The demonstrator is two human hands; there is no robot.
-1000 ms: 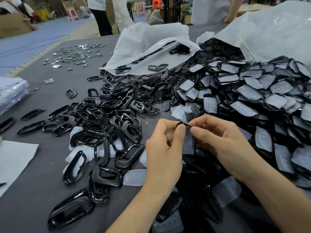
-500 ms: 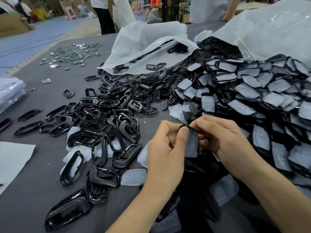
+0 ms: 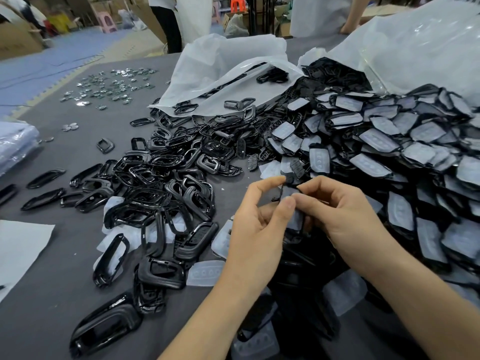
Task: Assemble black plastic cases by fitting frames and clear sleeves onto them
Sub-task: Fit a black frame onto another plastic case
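1. Head view: A person at a grey table holds one black case upright between both hands, just above the tabletop.
2. The left hand pinches the case, its forefinger curled over the top end and its thumb pressed flat on the clear face.
3. The right hand grips the case's other edge, its fingers bent around it from the right; the two hands' fingertips nearly meet over the case.
4. The lower end of the case is hidden behind the left thumb and palm.
5. Left of the case spreads a heap of bare black frames. One loose clear sleeve lies flat on the table to the lower left of the case, beside the left wrist.
6. Right of the case, and rising behind it, is a large mound of cases with clear sleeves on.
7. Beyond the case, a white bag lies open with frames spilling from its mouth; a larger clear bag sits to the upper right of the case.
8. Far to the upper left of the case, small shiny metal pieces are scattered across the table.
9. Beyond the case, at the table's far edge, stand two other people, seen only in part.
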